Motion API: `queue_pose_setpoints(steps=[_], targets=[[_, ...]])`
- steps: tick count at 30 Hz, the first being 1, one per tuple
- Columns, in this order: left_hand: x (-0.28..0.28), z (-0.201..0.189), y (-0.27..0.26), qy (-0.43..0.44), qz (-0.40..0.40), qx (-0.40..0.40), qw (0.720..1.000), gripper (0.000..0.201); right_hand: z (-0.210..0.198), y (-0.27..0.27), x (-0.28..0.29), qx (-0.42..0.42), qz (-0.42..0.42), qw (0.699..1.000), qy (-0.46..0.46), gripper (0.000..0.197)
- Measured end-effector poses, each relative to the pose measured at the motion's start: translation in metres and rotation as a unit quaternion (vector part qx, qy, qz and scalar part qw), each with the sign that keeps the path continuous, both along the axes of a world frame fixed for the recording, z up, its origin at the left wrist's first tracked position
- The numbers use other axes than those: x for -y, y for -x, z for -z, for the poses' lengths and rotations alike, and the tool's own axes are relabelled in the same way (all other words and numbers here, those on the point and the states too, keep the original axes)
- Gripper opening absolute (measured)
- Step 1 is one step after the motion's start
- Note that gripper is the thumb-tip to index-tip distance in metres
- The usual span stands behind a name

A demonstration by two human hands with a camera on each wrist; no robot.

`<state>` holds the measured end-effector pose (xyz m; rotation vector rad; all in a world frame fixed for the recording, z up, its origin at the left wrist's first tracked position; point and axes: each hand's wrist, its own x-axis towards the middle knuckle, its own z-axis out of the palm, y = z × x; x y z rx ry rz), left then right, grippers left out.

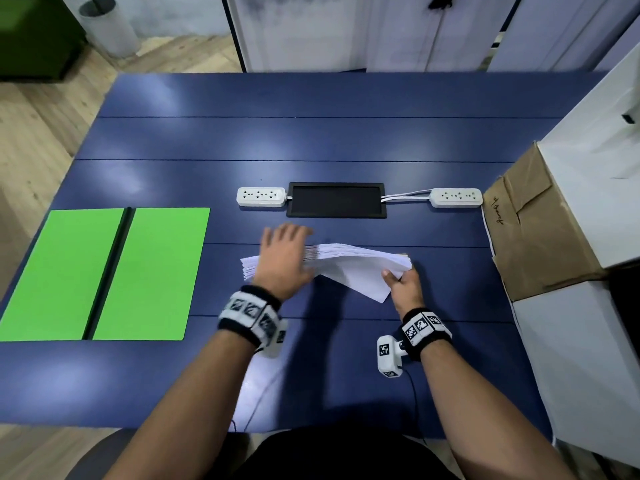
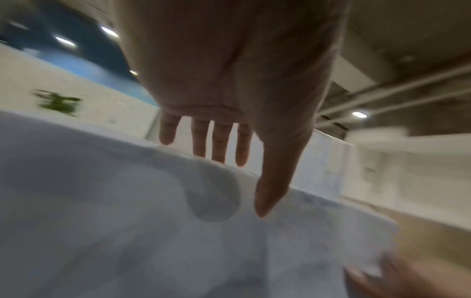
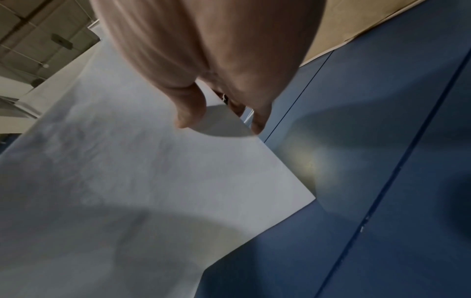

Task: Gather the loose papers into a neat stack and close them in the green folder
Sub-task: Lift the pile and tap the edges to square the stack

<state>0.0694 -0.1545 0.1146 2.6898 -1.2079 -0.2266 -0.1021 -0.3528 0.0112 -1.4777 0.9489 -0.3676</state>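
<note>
A stack of white papers (image 1: 349,263) is held above the middle of the blue table (image 1: 311,140), its sheets fanned at the left end. My right hand (image 1: 403,280) pinches the stack's right end, thumb on top (image 3: 190,113) and fingers underneath. My left hand (image 1: 282,258) hovers flat over the left part of the papers (image 2: 127,201) with straight, spread fingers (image 2: 219,141). The green folder (image 1: 104,271) lies spread flat at the table's left, a black spine down its middle.
Two white power strips (image 1: 261,196) (image 1: 456,197) flank a black cable hatch (image 1: 336,199) behind the papers. A brown cardboard box (image 1: 533,230) and white boxes (image 1: 588,188) stand along the right edge. Cables hang from my wrist cameras near the front edge.
</note>
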Motion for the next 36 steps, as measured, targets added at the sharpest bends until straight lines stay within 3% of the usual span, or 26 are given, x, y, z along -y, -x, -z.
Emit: queue_pose_setpoints(steps=[3,7,9,12,15,16,18,22,23,25,29,36], targets=[[0.048,-0.009,0.025,-0.093,0.075,0.032,0.992,0.036,-0.003,0.000,-0.001,0.003,0.001,1.000,-0.001,0.031],[0.067,-0.016,0.035,-0.121,0.075,0.035,0.989,0.032,-0.006,-0.001,0.000,-0.005,0.015,1.000,-0.016,0.033],[0.067,-0.017,0.033,-0.113,0.077,0.021,0.990,0.030,-0.011,-0.001,-0.002,-0.006,0.023,0.999,-0.028,0.043],[0.057,-0.017,0.024,-0.050,0.066,-0.007,0.997,0.022,-0.016,0.007,-0.005,0.015,0.065,0.997,-0.047,0.051],[0.036,-0.018,0.010,0.103,0.013,-0.055,0.993,0.013,-0.015,0.018,-0.007,0.044,0.124,0.983,-0.125,0.087],[0.028,-0.017,0.004,0.159,-0.014,-0.078,0.984,0.011,-0.020,0.020,-0.008,0.062,0.121,0.979,-0.153,0.093],[0.011,-0.014,-0.006,0.259,-0.072,-0.167,0.949,0.013,-0.026,0.017,-0.010,0.101,0.075,0.979,-0.162,0.079],[-0.015,-0.005,-0.009,0.389,-0.152,-0.401,0.815,0.019,-0.071,-0.009,-0.020,0.178,0.032,0.973,-0.146,0.039],[-0.021,0.000,-0.009,0.411,-0.155,-0.429,0.789,0.016,-0.079,-0.016,-0.023,0.194,0.041,0.971,-0.130,0.034],[-0.029,0.009,-0.006,0.437,-0.163,-0.452,0.760,0.029,-0.087,-0.027,-0.032,0.196,0.061,0.975,-0.088,0.032],[-0.035,0.034,0.010,0.436,-0.235,-0.456,0.739,0.040,-0.072,-0.035,-0.059,0.147,0.054,0.988,-0.015,0.024],[-0.022,0.047,0.027,0.437,-0.267,-0.448,0.733,0.034,-0.058,-0.035,-0.065,0.107,0.057,0.992,-0.023,0.035]])
